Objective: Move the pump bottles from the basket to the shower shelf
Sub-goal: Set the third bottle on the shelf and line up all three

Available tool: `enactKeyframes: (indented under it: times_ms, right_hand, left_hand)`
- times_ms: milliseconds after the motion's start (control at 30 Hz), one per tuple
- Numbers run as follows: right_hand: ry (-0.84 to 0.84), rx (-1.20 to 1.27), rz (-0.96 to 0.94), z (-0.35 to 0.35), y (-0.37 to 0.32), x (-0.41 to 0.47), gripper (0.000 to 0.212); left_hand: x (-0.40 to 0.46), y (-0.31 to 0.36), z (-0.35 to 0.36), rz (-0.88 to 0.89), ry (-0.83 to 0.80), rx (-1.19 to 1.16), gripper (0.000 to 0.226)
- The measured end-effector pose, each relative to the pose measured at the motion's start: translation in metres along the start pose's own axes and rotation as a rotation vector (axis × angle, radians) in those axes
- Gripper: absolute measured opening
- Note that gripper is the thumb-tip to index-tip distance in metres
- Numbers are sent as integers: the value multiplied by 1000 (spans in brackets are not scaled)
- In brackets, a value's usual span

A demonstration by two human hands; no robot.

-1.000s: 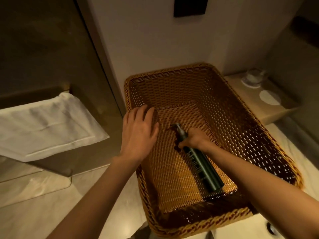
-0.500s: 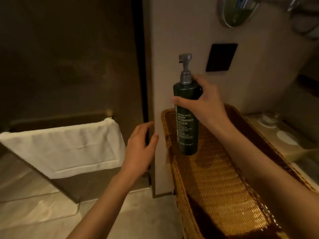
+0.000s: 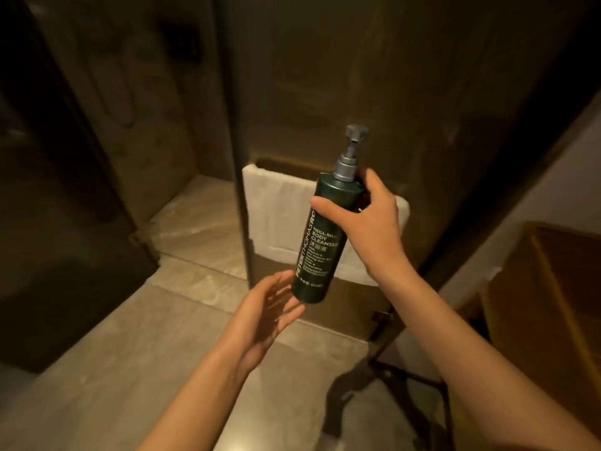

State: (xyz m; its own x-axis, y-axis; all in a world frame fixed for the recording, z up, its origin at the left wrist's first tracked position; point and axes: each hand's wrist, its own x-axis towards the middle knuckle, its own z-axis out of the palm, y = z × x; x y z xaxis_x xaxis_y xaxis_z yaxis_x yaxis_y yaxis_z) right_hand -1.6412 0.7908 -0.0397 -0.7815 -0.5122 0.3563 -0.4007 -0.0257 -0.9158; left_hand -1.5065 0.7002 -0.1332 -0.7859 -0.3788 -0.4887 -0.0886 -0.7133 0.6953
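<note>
- Head view shows my right hand [image 3: 367,222] closed in a grip around the shoulder of the pump bottle [image 3: 320,242], thumb across the front, fingers wrapped behind just under the grey pump head [image 3: 353,148].
- That bottle, dark green with pale lettering, is in the air in front of me, tilted with its pump leaning up and to the right and its base hanging free.
- My left hand [image 3: 270,315] is spread wide, palm up, holding nothing, just below and left of the base; whether a fingertip touches it I cannot tell.
- Behind the bottle a white towel [image 3: 279,216] hangs over a rail, with a dark vertical frame [image 3: 239,157] of the shower enclosure to its left and pale floor tiles [image 3: 182,323] below.
- At the right edge I see only a blurred brown shape that I take for the basket [image 3: 553,288].
- No shower shelf is clear to me in this dim view, so I judge the carry is under way and the placing not yet done.
- Risks: the grip is high and one-handed, so the heavy lower end could swing or slip through onto the tiles; pressing the pump head could squirt; reaching past the frame could knock the bottle.
</note>
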Motion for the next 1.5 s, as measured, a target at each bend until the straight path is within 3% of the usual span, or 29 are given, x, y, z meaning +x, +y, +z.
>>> enactKeyframes:
  times_ms: [300, 533, 733, 967, 1233, 1500]
  right_hand:
    - [-176, 101, 38, 176, 26, -3, 52]
    - [-333, 103, -48, 278, 30, 60, 34]
    - [-374, 168, -96, 364, 48, 161, 39]
    - [-366, 255, -83, 445, 50, 284, 49]
    - [-370, 213, -53, 554, 83, 385, 48]
    - [-190, 188, -62, 655, 91, 491, 46]
  left_hand:
    - [-18, 44, -155, -36, 316, -462, 26]
    - [21, 110, -219, 30, 408, -594, 26]
    - [98, 207, -258, 23, 466, -623, 19]
    - [176, 335, -292, 115, 445, -565, 20]
    - [283, 426, -360, 54, 402, -603, 27]
    - [380, 551, -427, 29, 335, -527, 30]
